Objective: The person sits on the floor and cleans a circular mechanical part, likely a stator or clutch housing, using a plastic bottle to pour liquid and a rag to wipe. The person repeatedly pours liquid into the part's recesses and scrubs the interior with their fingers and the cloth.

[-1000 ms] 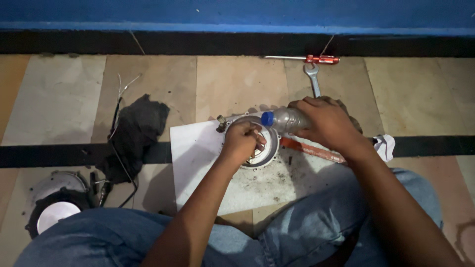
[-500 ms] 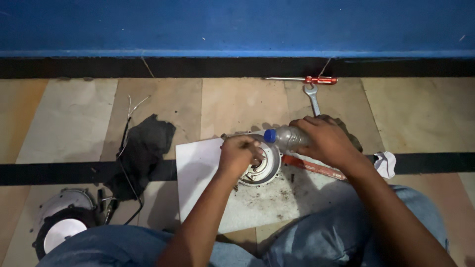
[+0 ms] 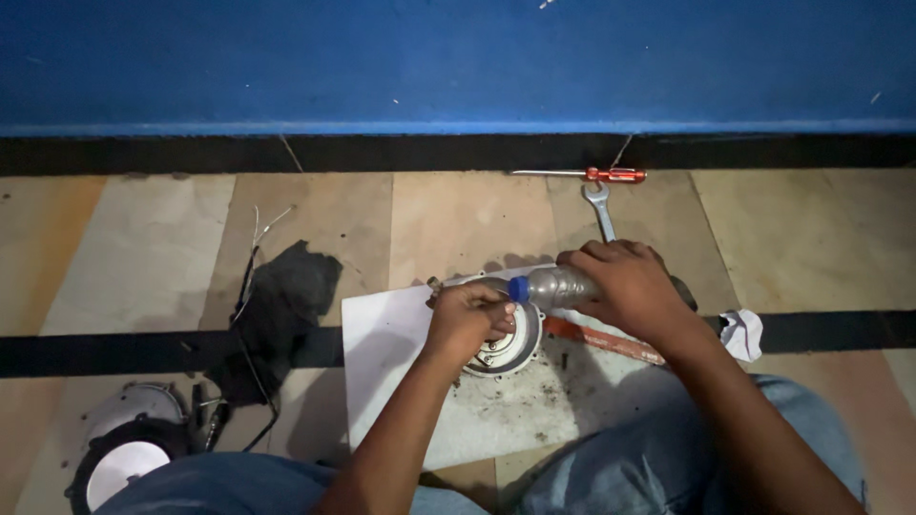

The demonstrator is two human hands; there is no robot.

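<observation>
where the left hand (image 3: 469,319) curls over the round metal part (image 3: 504,341), its fingers cover most of the part's top, so what they pinch there cannot be made out; they are bunched together and pressed onto the part's upper edge. the right hand (image 3: 625,286) is closed around a clear plastic bottle (image 3: 558,285) lying on its side, blue cap (image 3: 519,289) pointing left and just touching the left hand's knuckles; the bottle's far end is swallowed by the palm. the metal part sits on a white sheet (image 3: 391,343) spread on the tiled floor (image 3: 458,219), the sheet's near half speckled with dark grit and its lower edge cut off by the person's jeans (image 3: 611,467). an orange-red bar (image 3: 601,339) pokes out from under the right wrist, mostly hidden. beyond the right hand lie a wrench (image 3: 601,208) (its lower end lost behind the fingers) and a red-handled screwdriver (image 3: 587,175) close to the black skirting below the blue wall (image 3: 458,57). a crumpled white scrap (image 3: 742,332) lies to the right of the forearm. left of the sheet sit a black cloth (image 3: 281,305) with thin wires (image 3: 253,257) trailing from it, and a round grey casing (image 3: 129,448) at the bottom corner, partly out of frame and too dim to read clearly.
</observation>
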